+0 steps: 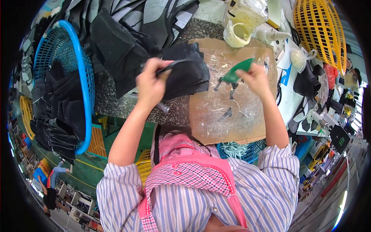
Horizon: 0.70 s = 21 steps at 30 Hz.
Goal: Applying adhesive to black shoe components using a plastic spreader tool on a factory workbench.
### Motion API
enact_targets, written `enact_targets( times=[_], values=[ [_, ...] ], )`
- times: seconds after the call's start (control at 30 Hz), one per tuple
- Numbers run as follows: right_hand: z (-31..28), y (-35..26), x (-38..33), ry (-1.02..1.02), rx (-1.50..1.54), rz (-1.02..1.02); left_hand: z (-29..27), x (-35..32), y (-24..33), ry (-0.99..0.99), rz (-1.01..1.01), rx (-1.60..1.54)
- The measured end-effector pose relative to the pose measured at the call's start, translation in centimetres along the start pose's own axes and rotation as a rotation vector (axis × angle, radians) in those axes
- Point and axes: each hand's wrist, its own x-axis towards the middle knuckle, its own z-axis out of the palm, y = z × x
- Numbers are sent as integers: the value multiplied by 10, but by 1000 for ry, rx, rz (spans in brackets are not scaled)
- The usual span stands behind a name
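Black pieces of soft material (185,71) lie in a loose stack on the speckled grey desk (112,102), partly overlapping the top left corner of a worn cardboard sheet (232,112) smeared with pale glue. The left hand (151,83) rests on this stack, its grip closed around a thin dark tool (170,66) that slants up and to the right over the top piece. The right hand (256,79) is raised over the cardboard, fingers pinched together on a green brush-like tool (235,73); its lower end seems to carry a dark tip, though blur makes this hard to judge.

Just below the left hand a short metal cylinder (162,107) lies on the desk. At the desk's left edge sits a blue plastic basket (79,77) filled with more black pieces. Further black and grey cut shapes (127,23) are piled along the far side of the desk. Beyond the cardboard stand a pale plastic cup (236,34) and a cloudy plastic container (249,11), close together. A yellow slatted basket (319,27) stands at the upper right, well apart from both hands. Under the near edge of the cardboard a blue crate (241,150) holds pale scraps. The person wears a striped shirt and a pink checked apron (189,174).
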Motion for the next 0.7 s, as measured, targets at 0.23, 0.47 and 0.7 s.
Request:
enact_targets(
  times=[0.23,0.47,0.7],
  values=[
    [-15,32,54,676,-248,-85,-75,35,16,360,376,756],
    [-34,44,38,532,477,171,32,-21,-18,-210,336,467],
    [72,-33,79,145,327,31,47,-17,-41,-275,402,479]
  ],
)
